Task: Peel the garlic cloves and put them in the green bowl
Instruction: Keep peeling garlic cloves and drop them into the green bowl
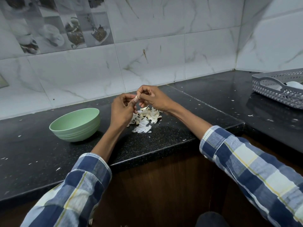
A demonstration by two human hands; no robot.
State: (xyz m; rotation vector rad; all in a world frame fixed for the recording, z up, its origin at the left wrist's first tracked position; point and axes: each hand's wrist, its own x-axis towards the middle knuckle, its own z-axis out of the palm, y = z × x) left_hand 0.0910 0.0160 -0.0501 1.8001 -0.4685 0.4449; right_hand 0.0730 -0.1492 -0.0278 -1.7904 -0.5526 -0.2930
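Both hands are raised above the black counter, fingertips meeting around one small garlic clove (136,96). My left hand (122,110) pinches it from the left, and my right hand (152,99) pinches it from the right with curled fingers. Most of the clove is hidden by the fingers. Below the hands lies a heap of white garlic skins and cloves (145,117). The green bowl (75,124) stands upright to the left of my left hand; its inside is hidden from this angle.
A grey perforated basket (278,89) holding something white sits at the far right on the counter. Bits of skin are scattered over the black counter (164,140). The counter's front edge steps back at the right. Tiled walls close the back.
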